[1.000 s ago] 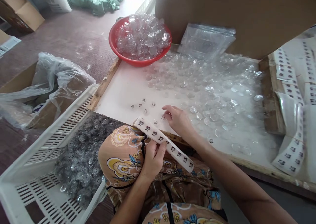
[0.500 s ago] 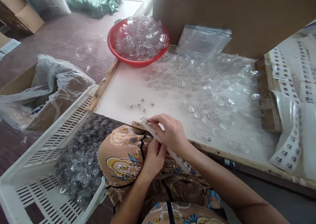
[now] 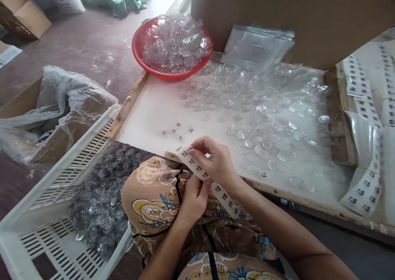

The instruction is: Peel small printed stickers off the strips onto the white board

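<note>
A white strip of stickers (image 3: 195, 165) with small black printed figures runs slantwise between my hands, its lower part hanging over the patterned cloth on my lap. My left hand (image 3: 195, 197) pinches the strip near its middle from below. At the upper end, the thumb and forefinger of my right hand (image 3: 217, 162) are closed on the strip's edge; whether a single sticker is lifted there I cannot tell. Beyond the hands, several small clear discs with black figures (image 3: 180, 138) lie on the white tabletop (image 3: 145, 115). Many plain clear domed discs (image 3: 258, 149) are spread to the right.
A red bowl (image 3: 137, 59) heaped with clear discs stands at the back. At left, a white slotted crate (image 3: 70, 169) holds many printed discs. Clear plastic bags (image 3: 259, 47) lean against a brown board. More sticker strips (image 3: 365, 185) lie at right. A wooden rim (image 3: 128, 103) edges the table.
The sticker strip has turned so its printed face shows more toward me. My right thumb and forefinger have shifted slightly right and up; my left hand has hardly moved.
</note>
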Motion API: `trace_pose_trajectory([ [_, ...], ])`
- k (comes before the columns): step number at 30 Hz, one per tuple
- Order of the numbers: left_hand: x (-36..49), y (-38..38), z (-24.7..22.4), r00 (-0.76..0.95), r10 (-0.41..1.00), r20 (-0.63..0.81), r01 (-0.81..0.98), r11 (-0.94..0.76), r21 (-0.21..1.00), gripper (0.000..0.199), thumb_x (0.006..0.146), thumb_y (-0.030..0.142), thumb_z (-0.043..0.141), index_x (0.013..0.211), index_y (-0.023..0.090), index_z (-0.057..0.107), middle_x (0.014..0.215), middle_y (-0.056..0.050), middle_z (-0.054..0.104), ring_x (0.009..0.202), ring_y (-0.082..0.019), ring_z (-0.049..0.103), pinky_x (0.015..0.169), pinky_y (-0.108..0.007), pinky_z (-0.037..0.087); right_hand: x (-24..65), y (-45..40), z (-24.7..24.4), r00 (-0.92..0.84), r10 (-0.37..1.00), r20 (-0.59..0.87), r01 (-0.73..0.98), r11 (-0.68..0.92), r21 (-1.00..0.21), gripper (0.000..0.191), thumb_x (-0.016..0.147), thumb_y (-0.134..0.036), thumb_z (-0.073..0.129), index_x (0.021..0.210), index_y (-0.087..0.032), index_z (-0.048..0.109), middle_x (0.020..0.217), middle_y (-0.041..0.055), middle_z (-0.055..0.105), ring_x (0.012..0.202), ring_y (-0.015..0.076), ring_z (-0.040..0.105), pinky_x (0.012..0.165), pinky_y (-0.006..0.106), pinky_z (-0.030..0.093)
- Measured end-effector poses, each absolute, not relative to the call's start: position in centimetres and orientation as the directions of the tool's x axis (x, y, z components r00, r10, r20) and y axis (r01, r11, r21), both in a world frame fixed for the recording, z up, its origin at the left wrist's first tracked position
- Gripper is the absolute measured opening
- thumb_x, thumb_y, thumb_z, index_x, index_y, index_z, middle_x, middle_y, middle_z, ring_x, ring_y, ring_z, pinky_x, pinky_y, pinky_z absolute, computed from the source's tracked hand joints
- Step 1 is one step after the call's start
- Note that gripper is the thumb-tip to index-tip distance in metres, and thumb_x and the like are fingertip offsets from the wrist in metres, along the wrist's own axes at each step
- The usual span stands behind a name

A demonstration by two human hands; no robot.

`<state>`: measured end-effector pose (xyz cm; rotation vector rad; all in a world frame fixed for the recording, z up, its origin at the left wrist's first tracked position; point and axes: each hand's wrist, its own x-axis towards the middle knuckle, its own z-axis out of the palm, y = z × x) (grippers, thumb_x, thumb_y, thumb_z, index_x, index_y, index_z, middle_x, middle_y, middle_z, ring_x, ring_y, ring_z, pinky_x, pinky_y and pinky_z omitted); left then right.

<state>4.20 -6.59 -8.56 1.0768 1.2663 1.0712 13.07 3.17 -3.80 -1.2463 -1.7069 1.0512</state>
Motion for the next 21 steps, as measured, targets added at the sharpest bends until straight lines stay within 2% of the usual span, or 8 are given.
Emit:
trace_pose_trajectory([
  [4,4.3,-6.7,-8.7,-0.039,0.979,-0.200,-0.119,0.194,0.974,0.032,0.095,0.041,0.055,0.116,0.019,0.063,0.117,-0.009,0.068,0.113,-0.025,0.058,0.099,-0.035,0.042,12.7,2.6,-3.3,-0.197,0.965,0.173,0.349,0.234,-0.908,0.006,0.089,-0.028,0.060,0.087,-0.024,0.064,0.081,0.0010,0.071,0.071,0.0138,0.066,0.068,0.028,0.053],
  [8,4.3,-6.8,-9.0,-0.132,0.943,-0.306,-0.235,0.270,0.934,0.036,0.090,0.047,0.059,0.112,0.020,0.065,0.110,-0.008,0.070,0.119,-0.029,0.058,0.100,-0.039,0.045,14.0,4.0,-2.3,-0.131,0.952,0.276,0.280,0.302,-0.911,0.010,0.090,-0.029,0.059,0.082,-0.023,0.062,0.089,0.0034,0.070,0.079,0.0154,0.065,0.073,0.031,0.055],
  [11,4.2,-7.0,-9.1,-0.113,0.924,-0.366,-0.314,0.316,0.895,0.034,0.088,0.049,0.061,0.103,0.019,0.066,0.102,-0.009,0.071,0.111,-0.030,0.063,0.090,-0.039,0.051,16.7,7.2,-2.8,-0.039,0.990,0.139,0.255,0.144,-0.956,0.014,0.086,-0.034,0.062,0.079,-0.022,0.058,0.071,0.0006,0.063,0.066,0.0145,0.060,0.062,0.029,0.052],
  [13,4.3,-7.0,-8.9,-0.055,0.919,-0.390,-0.383,0.342,0.858,0.033,0.088,0.049,0.060,0.099,0.019,0.064,0.095,-0.008,0.071,0.096,-0.027,0.068,0.079,-0.037,0.055,18.6,9.4,-4.0,-0.051,0.999,-0.012,0.355,0.007,-0.935,0.016,0.082,-0.034,0.064,0.075,-0.021,0.057,0.062,-0.0012,0.058,0.058,0.0136,0.057,0.056,0.027,0.046],
  [15,4.4,-7.0,-8.7,-0.012,0.915,-0.402,-0.451,0.354,0.819,0.031,0.089,0.048,0.059,0.099,0.018,0.061,0.088,-0.006,0.069,0.081,-0.023,0.070,0.070,-0.034,0.055,20.0,11.0,-5.5,-0.093,0.985,-0.145,0.506,-0.079,-0.859,0.014,0.080,-0.032,0.063,0.074,-0.021,0.058,0.059,-0.0014,0.057,0.055,0.0131,0.055,0.053,0.026,0.041],
  [17,4.5,-6.9,-8.5,0.003,0.917,-0.399,-0.495,0.348,0.796,0.030,0.089,0.045,0.059,0.104,0.018,0.058,0.085,-0.004,0.068,0.072,-0.019,0.069,0.065,-0.031,0.054,20.7,11.8,-6.7,-0.105,0.971,-0.215,0.626,-0.104,-0.773,0.012,0.080,-0.031,0.062,0.073,-0.021,0.059,0.059,-0.0013,0.058,0.055,0.0130,0.054,0.053,0.026,0.039],
  [21,4.5,-6.7,-8.5,0.023,0.924,-0.381,-0.505,0.340,0.793,0.031,0.089,0.044,0.059,0.107,0.018,0.056,0.083,-0.003,0.067,0.068,-0.017,0.069,0.062,-0.029,0.053,20.5,12.1,-7.7,-0.091,0.970,-0.226,0.732,-0.088,-0.676,0.007,0.077,-0.026,0.061,0.072,-0.021,0.061,0.061,-0.0012,0.060,0.057,0.0133,0.052,0.054,0.027,0.037],
])
